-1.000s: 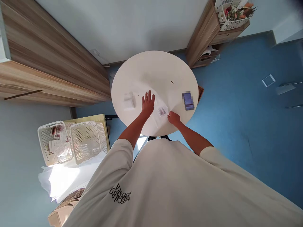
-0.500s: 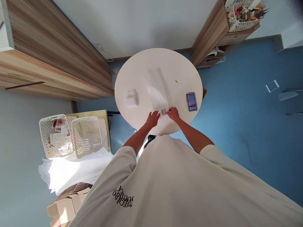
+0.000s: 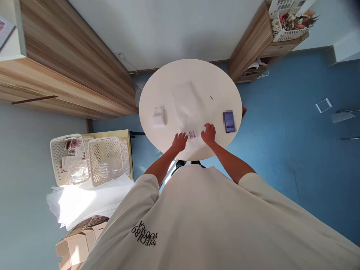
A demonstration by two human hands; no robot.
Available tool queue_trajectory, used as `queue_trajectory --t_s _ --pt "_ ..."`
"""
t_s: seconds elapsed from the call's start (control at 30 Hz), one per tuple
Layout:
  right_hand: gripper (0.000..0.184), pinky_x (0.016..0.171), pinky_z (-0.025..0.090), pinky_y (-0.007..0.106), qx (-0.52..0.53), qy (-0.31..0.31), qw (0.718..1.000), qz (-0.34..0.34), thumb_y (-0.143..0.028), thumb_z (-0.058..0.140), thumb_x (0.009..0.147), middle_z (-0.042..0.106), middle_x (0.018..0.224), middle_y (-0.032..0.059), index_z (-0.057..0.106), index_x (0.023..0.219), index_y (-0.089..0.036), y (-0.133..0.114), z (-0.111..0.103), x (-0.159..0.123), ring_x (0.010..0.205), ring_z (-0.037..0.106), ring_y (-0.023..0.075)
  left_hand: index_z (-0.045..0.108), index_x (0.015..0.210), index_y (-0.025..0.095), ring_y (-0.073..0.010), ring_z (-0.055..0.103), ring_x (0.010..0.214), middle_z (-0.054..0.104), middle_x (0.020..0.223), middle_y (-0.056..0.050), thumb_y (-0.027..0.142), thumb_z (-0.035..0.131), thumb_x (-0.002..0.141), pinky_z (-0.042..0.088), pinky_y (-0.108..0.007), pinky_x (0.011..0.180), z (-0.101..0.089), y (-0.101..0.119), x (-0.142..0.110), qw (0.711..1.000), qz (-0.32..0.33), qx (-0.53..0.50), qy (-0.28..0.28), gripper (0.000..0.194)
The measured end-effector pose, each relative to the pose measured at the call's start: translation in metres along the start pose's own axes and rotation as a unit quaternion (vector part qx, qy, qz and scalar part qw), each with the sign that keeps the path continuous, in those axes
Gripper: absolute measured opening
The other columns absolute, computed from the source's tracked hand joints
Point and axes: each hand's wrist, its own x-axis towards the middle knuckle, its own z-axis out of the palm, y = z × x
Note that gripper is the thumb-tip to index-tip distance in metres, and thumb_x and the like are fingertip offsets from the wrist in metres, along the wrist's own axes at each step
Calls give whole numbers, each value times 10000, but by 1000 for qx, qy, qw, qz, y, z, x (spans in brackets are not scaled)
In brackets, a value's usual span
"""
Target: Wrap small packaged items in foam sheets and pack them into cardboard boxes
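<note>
A small clear pack with rows of reddish-dark pieces (image 3: 192, 134) lies near the front of the round white table, on the lower end of a thin white wrapping sheet (image 3: 184, 99). My left hand (image 3: 180, 142) rests at the pack's left edge, fingers bent and slightly apart. Just off the pack's right side is my right hand (image 3: 209, 134), its fingers curved and apart with nothing visible in them. The sheet stretches away from me beyond the pack. To the left sits a small stack of folded white pieces (image 3: 159, 117).
A blurred purple phone-like object (image 3: 229, 122) lies at the right of the round table (image 3: 191, 67). Two white perforated baskets (image 3: 104, 161) stand on a side table at left, with white sheets (image 3: 84, 202) and cardboard boxes (image 3: 75, 247) nearer. Wooden cabinets flank the wall.
My left hand has come down from the sheet toward the pack's left edge. My right hand, earlier at the pack's right edge, has moved off it and opened. The sheet's far part now lies flatter.
</note>
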Motion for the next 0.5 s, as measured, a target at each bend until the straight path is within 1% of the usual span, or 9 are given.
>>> queue_trajectory --t_s 0.03,0.07,0.13,0.2,0.27,0.3,0.37,0.43,0.5 --pt "336 975 469 393 -20 -2 1000 -20 -182 510 931 556 1371 171 505 1265 -217 0 2 -3 1256 548 299 565 1475 165 -326 393 1575 468 1658 -194 46 517 831 287 -557 1289 0 2 2 1000 -5 -1 12 656" --pt "301 975 474 391 -26 -20 999 -34 -193 503 956 572 1361 165 516 1256 -221 -1 5 -6 1243 565 294 566 1466 161 -326 399 1569 479 1644 -199 43 510 836 302 -550 1279 0 3 4 1000 -11 -4 28 643" --pt "276 919 500 366 -12 -76 996 -34 -263 512 1004 625 1313 145 512 1278 -232 -5 13 -12 1164 624 276 541 1476 158 -322 384 1575 463 1652 -197 34 495 840 323 -538 1262 -1 7 8 998 -27 -17 56 650" --pt "359 843 519 348 6 -122 993 4 -372 547 1029 675 1267 132 473 1353 -236 -8 21 -17 1088 672 272 494 1509 173 -315 368 1584 441 1672 -180 30 495 833 337 -532 1250 -2 11 13 996 -41 -44 60 691" --pt "459 801 527 343 18 -147 988 52 -433 550 1039 712 1220 126 418 1429 -230 -10 29 -20 1040 701 274 443 1545 195 -301 389 1570 467 1653 -164 30 502 825 356 -520 1237 -4 14 16 995 -52 -78 39 740" --pt "475 797 531 340 27 -154 986 65 -426 536 1046 723 1205 122 399 1454 -224 -10 31 -20 1032 709 270 419 1562 201 -296 405 1559 484 1637 -161 34 506 826 362 -510 1234 -4 14 17 994 -55 -94 28 759" --pt "479 826 542 329 49 -155 985 62 -362 511 1044 719 1231 119 386 1483 -216 -8 34 -22 1063 709 252 368 1596 197 -290 430 1538 509 1606 -165 43 508 836 363 -492 1236 -5 15 18 991 -62 -114 14 788" --pt "525 883 552 323 71 -140 987 31 -298 517 1011 667 1344 128 383 1511 -216 -5 34 -23 1138 687 234 318 1627 183 -295 441 1529 524 1584 -177 56 511 851 350 -490 1244 -5 14 17 991 -65 -119 7 810" --pt "615 919 559 333 85 -129 988 4 -259 523 975 589 1451 141 351 1564 -221 -1 34 -25 1176 666 230 280 1647 175 -308 434 1536 522 1583 -191 77 518 869 333 -506 1253 -5 15 16 991 -65 -115 0 820"
